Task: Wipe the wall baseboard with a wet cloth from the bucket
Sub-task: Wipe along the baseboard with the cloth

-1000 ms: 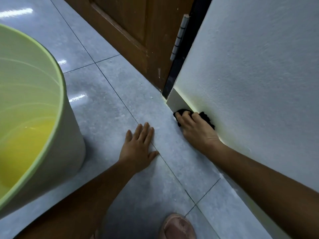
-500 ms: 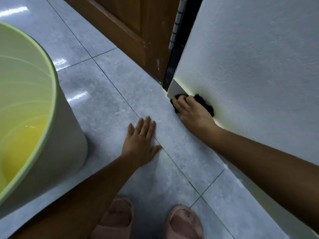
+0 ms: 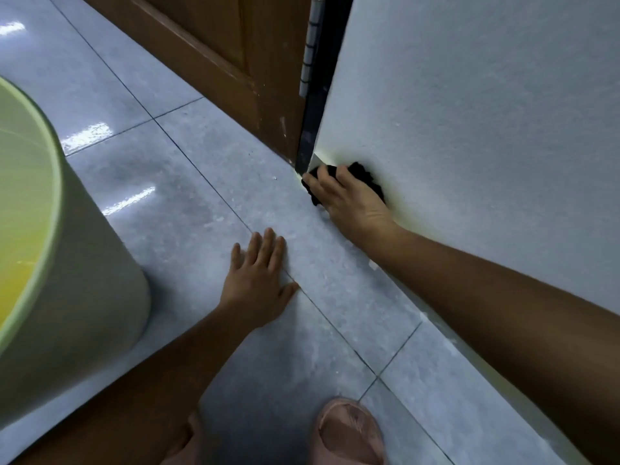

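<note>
At 1 o'clock the right hand (image 3: 352, 203) clutches the black cloth (image 3: 364, 177) against the baseboard (image 3: 317, 161) end by the door frame (image 3: 310, 129); left hand (image 3: 258, 280) lies spread flat. Wiping looks underway, rinsing perhaps left.

Both your forearms are bare to the bottom edge of the view, with no sleeves, watch or rings showing on your left hand (image 3: 256, 283) or right hand (image 3: 352, 203). You wear dusty-pink moulded rubber slippers (image 3: 349, 434), open at the toe, with creased uppers.
</note>
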`<state>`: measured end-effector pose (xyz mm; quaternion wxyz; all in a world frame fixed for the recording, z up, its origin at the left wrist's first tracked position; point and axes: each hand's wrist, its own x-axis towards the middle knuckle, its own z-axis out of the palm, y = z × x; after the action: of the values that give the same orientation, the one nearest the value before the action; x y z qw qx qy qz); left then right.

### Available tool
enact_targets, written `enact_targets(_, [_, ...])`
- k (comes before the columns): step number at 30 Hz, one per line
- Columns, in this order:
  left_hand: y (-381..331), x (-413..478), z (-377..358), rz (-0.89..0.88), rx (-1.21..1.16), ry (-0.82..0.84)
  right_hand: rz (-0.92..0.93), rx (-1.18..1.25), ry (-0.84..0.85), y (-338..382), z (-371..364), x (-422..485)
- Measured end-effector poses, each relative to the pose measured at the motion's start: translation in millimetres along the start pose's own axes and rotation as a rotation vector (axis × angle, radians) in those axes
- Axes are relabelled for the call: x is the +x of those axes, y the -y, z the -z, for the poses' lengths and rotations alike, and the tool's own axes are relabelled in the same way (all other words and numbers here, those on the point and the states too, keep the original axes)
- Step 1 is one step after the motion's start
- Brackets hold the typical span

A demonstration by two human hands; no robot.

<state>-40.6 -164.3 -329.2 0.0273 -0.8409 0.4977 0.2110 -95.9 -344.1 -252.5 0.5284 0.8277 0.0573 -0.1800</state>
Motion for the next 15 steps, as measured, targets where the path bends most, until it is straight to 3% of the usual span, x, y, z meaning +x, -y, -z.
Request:
enact_targets(4, [-12, -3, -1, -0.139, 0.004, -0.061, 0.1, -0.038, 0.041, 16, -4, -45])
enact_targets(9, [-40, -22, -9, -0.229, 0.017, 0.107, 0.164, -0.088, 0.122, 28, -4, -102])
enact_targets(15, [-48, -26, -4, -0.196, 0.088, 0.137, -0.045, 0.035, 0.18, 13, 12, -67])
